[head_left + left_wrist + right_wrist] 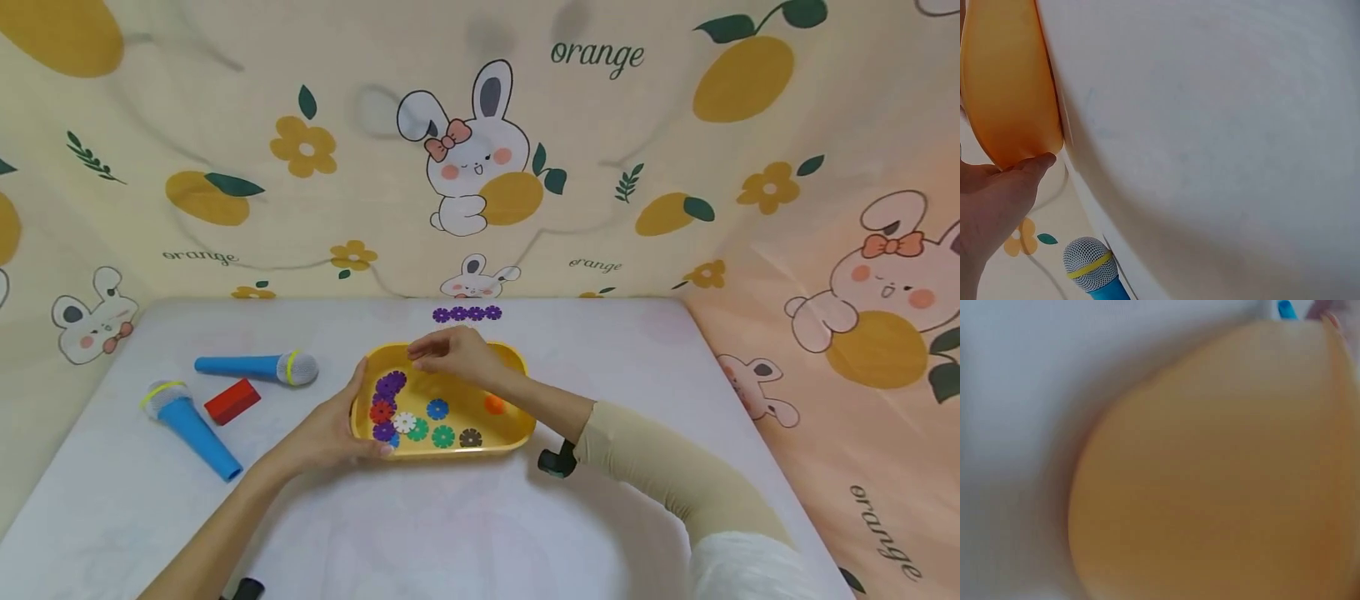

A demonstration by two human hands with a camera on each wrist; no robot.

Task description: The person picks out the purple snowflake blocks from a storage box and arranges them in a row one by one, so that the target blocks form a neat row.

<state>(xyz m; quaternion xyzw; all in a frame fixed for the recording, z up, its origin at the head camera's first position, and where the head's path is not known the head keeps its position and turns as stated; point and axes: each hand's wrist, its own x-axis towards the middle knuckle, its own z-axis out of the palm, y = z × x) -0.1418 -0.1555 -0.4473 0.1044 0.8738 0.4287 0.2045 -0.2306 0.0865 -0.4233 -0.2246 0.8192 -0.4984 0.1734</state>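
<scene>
A yellow plastic tray [491, 448] stands on the table, tilted or flat I cannot tell. My left hand [330, 429] grips its left end, thumb at the front corner and fingers along the side. In the left wrist view that hand [1000, 203] holds the tray's outer wall [1013, 81]. My right hand [457, 354] hovers over the tray's back part, fingers loosely bent, with nothing visible in them. Inside the tray lie snowflake discs: several purple ones [390, 383], a red one [382, 411], a white one [405, 422], green ones [443, 437], blue [437, 409], brown [470, 437] and orange [494, 404].
Behind the tray, several purple snowflake discs [467, 313] form a joined row. To the left lie two blue toy microphones, one across [240, 367] and one slanting [198, 437], with a red block [232, 402] between them. A patterned cloth wall [315, 217] borders the white table [480, 533].
</scene>
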